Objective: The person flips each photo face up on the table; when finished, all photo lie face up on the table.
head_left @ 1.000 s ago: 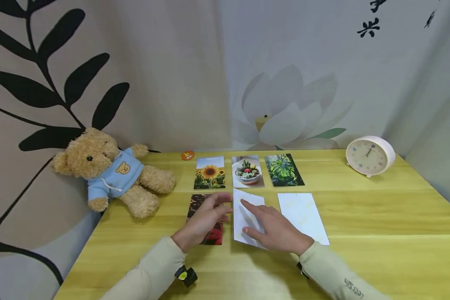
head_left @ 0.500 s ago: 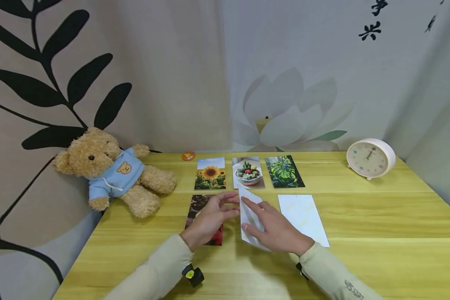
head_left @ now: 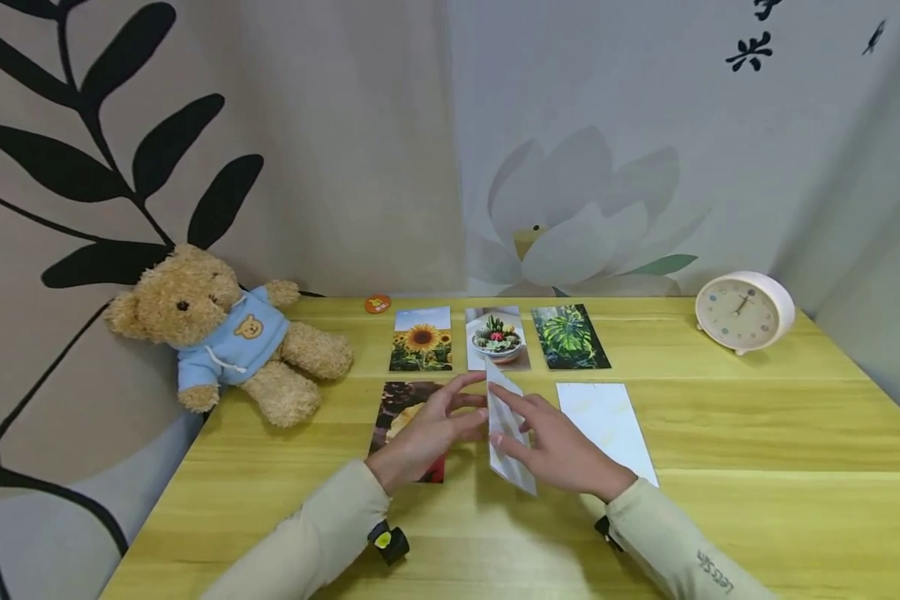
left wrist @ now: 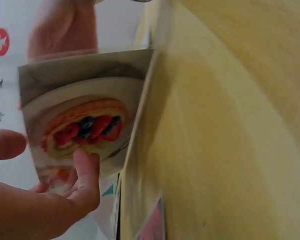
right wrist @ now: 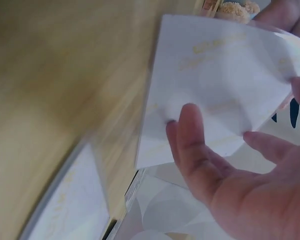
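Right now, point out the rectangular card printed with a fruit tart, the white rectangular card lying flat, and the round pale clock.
Fruit-tart card (left wrist: 85, 120): left wrist view, on the printed berries.
Flat white card (head_left: 606, 427): head view, middle of its white face.
Round pale clock (head_left: 742, 312): head view, near its dial's centre.

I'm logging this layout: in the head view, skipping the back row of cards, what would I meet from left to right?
Teddy bear → left hand → tilted card between the hands → white card lying flat → white clock.

card (left wrist: 85, 120) blocking middle, table (head_left: 780, 442) free rightward
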A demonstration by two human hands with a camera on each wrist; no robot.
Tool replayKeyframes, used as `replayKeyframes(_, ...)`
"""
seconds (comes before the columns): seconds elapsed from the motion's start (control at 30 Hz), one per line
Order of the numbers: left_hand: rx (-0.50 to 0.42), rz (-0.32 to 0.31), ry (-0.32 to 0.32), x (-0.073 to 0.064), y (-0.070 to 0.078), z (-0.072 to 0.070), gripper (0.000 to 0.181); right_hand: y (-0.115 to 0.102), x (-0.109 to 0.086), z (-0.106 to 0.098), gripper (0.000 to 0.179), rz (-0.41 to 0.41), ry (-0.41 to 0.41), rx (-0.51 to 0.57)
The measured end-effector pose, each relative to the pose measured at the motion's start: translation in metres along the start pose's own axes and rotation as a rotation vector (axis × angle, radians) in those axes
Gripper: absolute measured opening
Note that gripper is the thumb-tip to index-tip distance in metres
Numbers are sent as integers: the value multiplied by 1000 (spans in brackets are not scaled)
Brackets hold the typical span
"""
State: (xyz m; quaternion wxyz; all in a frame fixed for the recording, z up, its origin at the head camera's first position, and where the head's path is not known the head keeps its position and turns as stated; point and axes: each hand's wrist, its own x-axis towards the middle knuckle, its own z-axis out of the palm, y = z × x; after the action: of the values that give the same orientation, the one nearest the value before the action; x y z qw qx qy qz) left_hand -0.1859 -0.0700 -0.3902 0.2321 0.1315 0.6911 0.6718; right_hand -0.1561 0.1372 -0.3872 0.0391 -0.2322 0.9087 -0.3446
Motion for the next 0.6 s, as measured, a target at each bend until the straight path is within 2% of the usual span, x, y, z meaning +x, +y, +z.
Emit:
replayKeyframes(0.17,15,-3,-42,2,3,7,57,3,-2,-6,66,-13,1,75)
replayKeyframes(0.4,27,13,-54,1,5,15,56,0,-1,-11,65,8,23,273)
replayKeyframes(0.6,48,47,-38,-3,8,16,57,-6,-3,-15,61,-12,45,452)
